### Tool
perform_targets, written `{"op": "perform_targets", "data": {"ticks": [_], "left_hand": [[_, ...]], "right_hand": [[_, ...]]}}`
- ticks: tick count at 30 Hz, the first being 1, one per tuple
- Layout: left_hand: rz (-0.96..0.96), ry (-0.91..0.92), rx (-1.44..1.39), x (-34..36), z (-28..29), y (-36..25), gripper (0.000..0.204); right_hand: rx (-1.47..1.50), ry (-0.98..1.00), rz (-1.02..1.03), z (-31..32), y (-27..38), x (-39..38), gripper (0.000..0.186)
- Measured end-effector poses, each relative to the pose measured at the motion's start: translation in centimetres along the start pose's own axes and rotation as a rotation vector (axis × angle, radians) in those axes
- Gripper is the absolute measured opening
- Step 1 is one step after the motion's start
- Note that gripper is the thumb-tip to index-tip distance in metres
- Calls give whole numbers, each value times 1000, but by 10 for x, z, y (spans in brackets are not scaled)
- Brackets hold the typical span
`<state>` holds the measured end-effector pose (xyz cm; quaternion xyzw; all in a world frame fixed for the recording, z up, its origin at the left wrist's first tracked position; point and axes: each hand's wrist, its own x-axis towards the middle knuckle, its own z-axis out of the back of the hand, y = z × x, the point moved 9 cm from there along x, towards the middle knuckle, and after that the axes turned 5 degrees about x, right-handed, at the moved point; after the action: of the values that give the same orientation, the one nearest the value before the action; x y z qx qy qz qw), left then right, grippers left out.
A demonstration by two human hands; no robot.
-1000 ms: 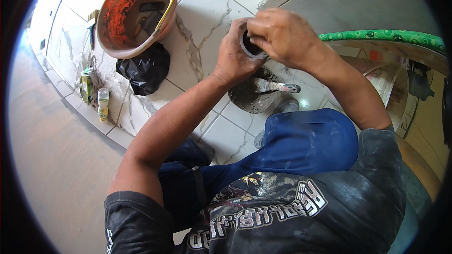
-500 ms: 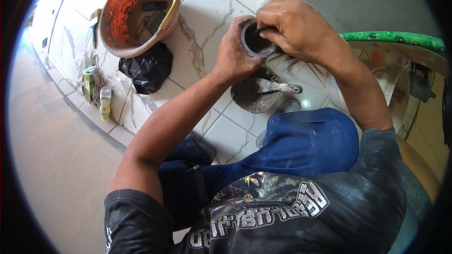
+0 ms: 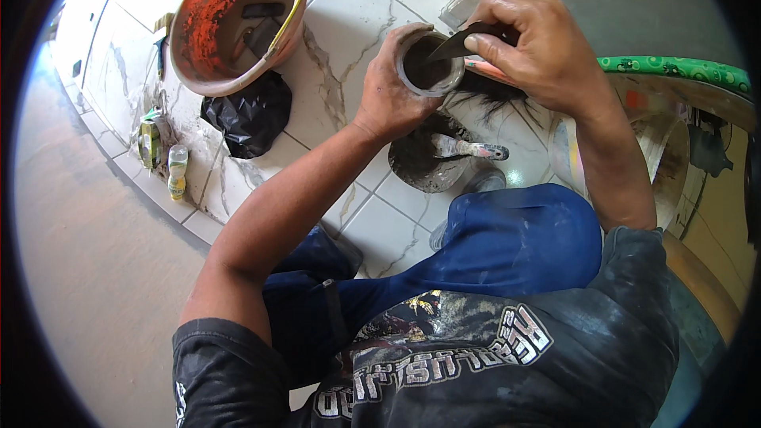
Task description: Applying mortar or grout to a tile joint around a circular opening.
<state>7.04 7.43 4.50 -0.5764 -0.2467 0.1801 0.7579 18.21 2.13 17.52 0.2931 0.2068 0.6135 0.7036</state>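
My left hand [image 3: 384, 91] grips a grey round cup-like piece [image 3: 430, 78] with a smeared rim, its dark opening facing up. My right hand [image 3: 543, 55] pinches a thin dark flat blade [image 3: 453, 46], whose tip reaches into that opening. Dark bristly strands [image 3: 507, 97] show behind and below my hands. Under them on the tiles sits a shallow mortar-covered container [image 3: 416, 170] with a putty knife [image 3: 483, 150] lying in it.
At upper left a dirty orange bucket [image 3: 206, 40] holds dark pieces, beside a black plastic bag [image 3: 247, 123], a brush [image 3: 160, 43] and small bottles [image 3: 177, 170]. A curved grey panel [image 3: 602, 8] with green trim [image 3: 674, 71] and a large pale container [image 3: 666, 150] stand at right.
My right hand has moved up and rightward from the rim, bringing the dark blade into clear view across the opening. My left hand still grips the cup, slightly shifted.
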Motion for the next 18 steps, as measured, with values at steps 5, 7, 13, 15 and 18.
{"op": "perform_targets", "data": {"ticks": [5,7,13,15,18], "left_hand": [[-14,15,-7,1,4,1,78],[-5,13,-31,2,6,2,78],[56,8,-115,5,18,-1,76],[73,-10,-93,2,31,-2,74],[55,-20,21,-8,54,-3,73]], "right_hand": [[67,18,-139,-1,-12,-4,14],[61,22,-156,-2,-17,-2,14],[418,32,-386,-17,-52,2,20],[668,37,-494,-28,-51,7,18],[762,24,-513,-24,-50,23,15]]}}
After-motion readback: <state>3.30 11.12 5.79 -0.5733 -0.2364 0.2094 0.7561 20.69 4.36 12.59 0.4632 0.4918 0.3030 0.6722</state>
